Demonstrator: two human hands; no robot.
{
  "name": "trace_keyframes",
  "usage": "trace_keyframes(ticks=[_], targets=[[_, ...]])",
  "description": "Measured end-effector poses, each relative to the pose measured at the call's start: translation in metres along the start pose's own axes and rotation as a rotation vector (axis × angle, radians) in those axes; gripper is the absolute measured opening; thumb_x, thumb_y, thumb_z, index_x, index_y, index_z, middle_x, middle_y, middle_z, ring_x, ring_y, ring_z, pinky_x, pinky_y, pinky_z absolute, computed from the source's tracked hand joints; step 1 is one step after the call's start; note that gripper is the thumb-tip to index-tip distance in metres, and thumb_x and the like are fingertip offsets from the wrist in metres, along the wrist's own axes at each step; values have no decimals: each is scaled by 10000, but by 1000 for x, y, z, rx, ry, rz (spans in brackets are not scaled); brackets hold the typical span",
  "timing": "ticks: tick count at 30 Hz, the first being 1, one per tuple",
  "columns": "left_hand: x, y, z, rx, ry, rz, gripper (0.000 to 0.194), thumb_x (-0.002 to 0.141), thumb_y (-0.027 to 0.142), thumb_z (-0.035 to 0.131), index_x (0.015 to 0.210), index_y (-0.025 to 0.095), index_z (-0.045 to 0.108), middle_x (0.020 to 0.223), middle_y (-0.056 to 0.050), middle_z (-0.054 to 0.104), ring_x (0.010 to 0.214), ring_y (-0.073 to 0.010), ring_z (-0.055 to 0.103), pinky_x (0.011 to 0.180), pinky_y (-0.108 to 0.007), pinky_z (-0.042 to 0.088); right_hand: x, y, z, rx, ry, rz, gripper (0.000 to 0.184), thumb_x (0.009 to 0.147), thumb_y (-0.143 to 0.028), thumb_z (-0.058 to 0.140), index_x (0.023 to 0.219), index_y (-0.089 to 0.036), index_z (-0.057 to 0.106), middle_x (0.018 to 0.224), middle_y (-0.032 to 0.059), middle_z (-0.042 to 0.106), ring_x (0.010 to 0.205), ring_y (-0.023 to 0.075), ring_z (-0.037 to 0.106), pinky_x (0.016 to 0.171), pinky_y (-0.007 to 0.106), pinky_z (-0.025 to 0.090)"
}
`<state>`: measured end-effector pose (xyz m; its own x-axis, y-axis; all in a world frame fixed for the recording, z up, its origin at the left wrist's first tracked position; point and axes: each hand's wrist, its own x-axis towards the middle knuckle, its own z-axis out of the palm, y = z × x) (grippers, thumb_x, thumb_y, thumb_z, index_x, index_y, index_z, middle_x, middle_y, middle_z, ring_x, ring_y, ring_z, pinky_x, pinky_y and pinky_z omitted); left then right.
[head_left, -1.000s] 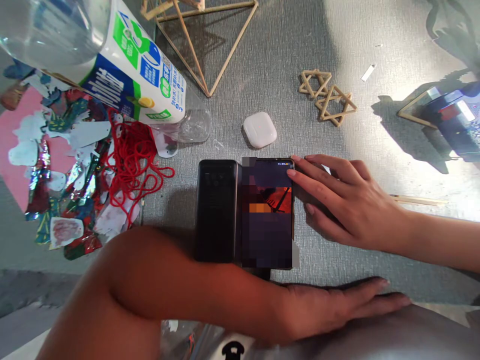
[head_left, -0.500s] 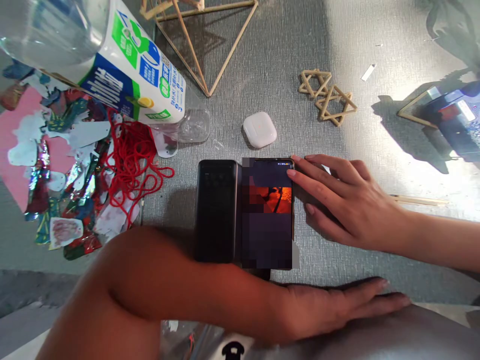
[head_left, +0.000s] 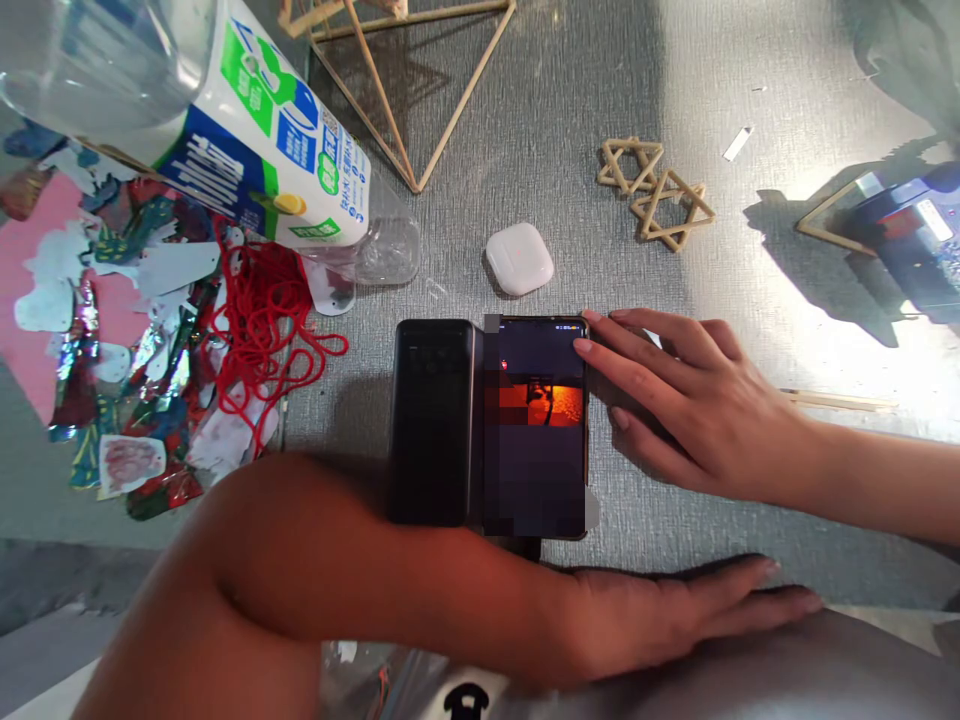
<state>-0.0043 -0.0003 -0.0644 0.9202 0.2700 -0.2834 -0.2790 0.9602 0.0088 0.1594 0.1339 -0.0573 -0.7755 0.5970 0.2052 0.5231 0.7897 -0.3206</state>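
Note:
A phone [head_left: 534, 430] in an opened black flip case [head_left: 433, 420] lies flat on the grey table [head_left: 570, 90], its screen lit with an orange picture. My right hand [head_left: 690, 400] rests beside the phone's right edge, fingers stretched out, the fingertips touching its upper right corner. My left forearm crosses in front of the phone, and my left hand [head_left: 675, 610] lies flat and open near the table's front edge, fingers pointing right, holding nothing.
A white earbud case [head_left: 520, 258] sits behind the phone. Two wooden stick stars [head_left: 656, 190] and a stick pyramid frame [head_left: 405, 80] lie further back. A clear labelled bottle [head_left: 247, 130], red string [head_left: 262, 320] and foil cutouts [head_left: 112, 330] crowd the left. A dark object [head_left: 911, 240] stands at right.
The picture on the phone screen has changed. Both hands have stayed where they were.

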Motion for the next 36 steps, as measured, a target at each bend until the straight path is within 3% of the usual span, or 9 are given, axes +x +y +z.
trace_keyframes(ticks=[3,6,8,10,19,25,30,33,36], targets=[[0,-5,0,-118,-24,-4,676,717,155,520,1320,369,735,1585,140,646,1632,-77,413,1405,-306,198,0,0,0,-5,-6,1,688,1068,-272,532,1725,-151,369,1755,141,485,1519,378,532,1077,540,501],[-2,-5,5,-1427,126,-226,798,874,157,206,1655,77,349,1847,-66,317,1690,-127,277,1326,-355,448,0,0,0,-13,0,-2,658,1072,-275,526,1704,-138,403,1752,140,490,1517,374,533,1073,528,496],[-3,-3,7,-2156,189,-277,851,877,183,159,1727,161,159,1898,-60,161,1730,-195,153,1364,-529,418,0,1,1,-19,7,-8,642,1077,-278,522,1692,-127,418,1748,141,495,1514,368,535,1071,521,496],[-3,0,8,-2397,193,-288,853,876,246,200,1727,282,212,1902,3,164,1743,-201,105,1408,-612,296,0,1,1,-22,8,-10,642,1079,-280,521,1694,-125,414,1747,140,497,1513,364,534,1070,519,498],[0,-1,7,-2404,182,-322,845,880,255,202,1713,394,239,1893,86,176,1731,-137,126,1421,-564,279,0,0,0,1,2,4,715,1069,-271,534,1747,-170,328,1750,141,492,1519,378,538,1073,543,506],[-1,-1,5,-1696,126,-282,907,851,116,175,1729,231,-23,1880,-75,255,1689,-184,245,1187,-392,610,0,0,1,4,8,5,748,1064,-264,536,1766,-191,288,1742,144,501,1512,387,547,1054,555,516],[-1,4,8,-2357,188,-328,856,881,193,161,1733,279,172,1897,25,176,1734,-174,128,1407,-558,346,0,0,0,-12,3,-1,686,1071,-270,533,1725,-147,366,1746,143,497,1514,376,540,1069,539,511],[1,3,6,-1485,223,-301,824,850,100,198,1665,97,324,1842,-47,343,1675,-112,311,1319,-326,456,0,0,0,-6,1,2,714,1067,-270,538,1743,-165,333,1747,147,494,1513,384,541,1066,551,510],[1,-2,3,-460,90,-185,699,809,96,389,1420,261,684,1609,49,665,1605,-65,453,1345,-264,355,0,0,0,5,7,4,738,1066,-273,536,1759,-186,300,1743,144,500,1508,386,548,1057,555,513]])
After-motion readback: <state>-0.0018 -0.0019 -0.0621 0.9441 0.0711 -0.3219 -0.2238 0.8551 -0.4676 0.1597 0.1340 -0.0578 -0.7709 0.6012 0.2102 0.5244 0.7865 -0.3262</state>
